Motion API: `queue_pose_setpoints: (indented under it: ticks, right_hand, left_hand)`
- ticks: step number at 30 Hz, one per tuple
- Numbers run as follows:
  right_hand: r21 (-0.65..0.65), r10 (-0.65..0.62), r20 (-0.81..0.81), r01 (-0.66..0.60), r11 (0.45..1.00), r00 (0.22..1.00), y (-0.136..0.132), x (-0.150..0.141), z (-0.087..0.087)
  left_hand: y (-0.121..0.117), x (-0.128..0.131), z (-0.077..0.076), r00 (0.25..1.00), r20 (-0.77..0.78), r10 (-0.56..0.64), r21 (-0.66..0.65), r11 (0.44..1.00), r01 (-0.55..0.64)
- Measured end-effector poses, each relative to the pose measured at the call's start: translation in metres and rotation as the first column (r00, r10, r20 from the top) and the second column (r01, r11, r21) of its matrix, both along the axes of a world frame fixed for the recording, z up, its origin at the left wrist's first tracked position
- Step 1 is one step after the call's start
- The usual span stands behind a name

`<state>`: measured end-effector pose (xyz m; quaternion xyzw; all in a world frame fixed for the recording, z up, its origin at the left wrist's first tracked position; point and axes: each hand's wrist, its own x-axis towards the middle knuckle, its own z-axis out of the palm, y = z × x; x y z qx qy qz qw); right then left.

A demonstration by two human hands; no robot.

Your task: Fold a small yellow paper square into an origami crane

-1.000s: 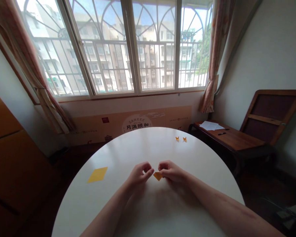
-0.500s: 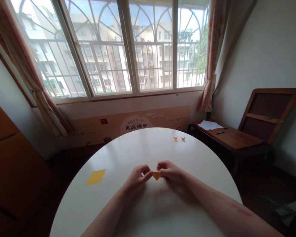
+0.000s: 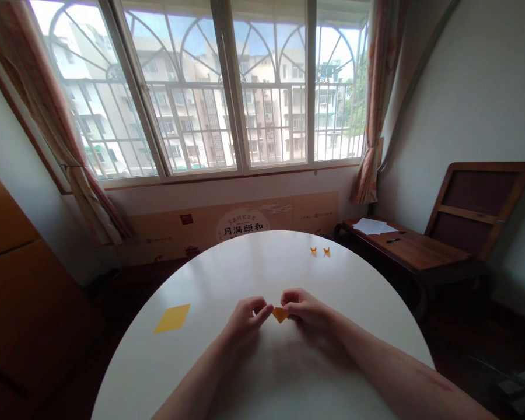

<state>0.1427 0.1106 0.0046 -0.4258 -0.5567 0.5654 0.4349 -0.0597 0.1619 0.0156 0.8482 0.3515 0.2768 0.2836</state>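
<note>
A small piece of folded orange paper (image 3: 280,315) is held between my two hands above the round white table (image 3: 227,262), its lower corner pointing toward me. My left hand (image 3: 250,312) pinches its left side between thumb and fingers. On the other side, my right hand (image 3: 304,306) grips the right edge the same way, with curled fingers hiding part of it. A flat yellow paper sheet (image 3: 172,318) lies on the tabletop to the left. Toward the far right edge stand two small folded orange paper figures, one (image 3: 314,251) beside the other (image 3: 326,252).
A low wooden bench (image 3: 424,252) to the right carries white papers (image 3: 370,226) and a small dark object (image 3: 394,241). A printed cardboard panel (image 3: 201,224) leans under the window behind the table. A wooden cabinet (image 3: 13,291) stands at the left.
The whole view has shifted slightly, so everything sits a little lower. Both hands keep their pinch on the folded paper, which looks slightly tilted compared with before.
</note>
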Motion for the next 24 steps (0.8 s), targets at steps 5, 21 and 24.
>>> queue_pose_setpoints:
  ticks: [5, 21, 24]
  right_hand:
    - [-0.015, -0.007, -0.010, 0.007, 1.000, 1.000, 0.0009, 0.0001, -0.0028]
    - [-0.027, 0.003, 0.010, -0.003, 1.000, 1.000, -0.0022, 0.0019, -0.0027]
    - [-0.045, -0.009, -0.022, 0.008, 0.999, 1.000, -0.0019, 0.0019, -0.0024]
  left_hand:
    - [0.0002, 0.0009, -0.0034, 1.000, -0.018, -0.003, 0.002, 1.000, 0.003]
    - [-0.0014, 0.0037, -0.0056, 0.999, -0.028, 0.019, 0.001, 1.000, -0.019]
    - [-0.0011, 0.0048, -0.0055, 1.000, -0.027, 0.013, -0.009, 1.000, -0.013]
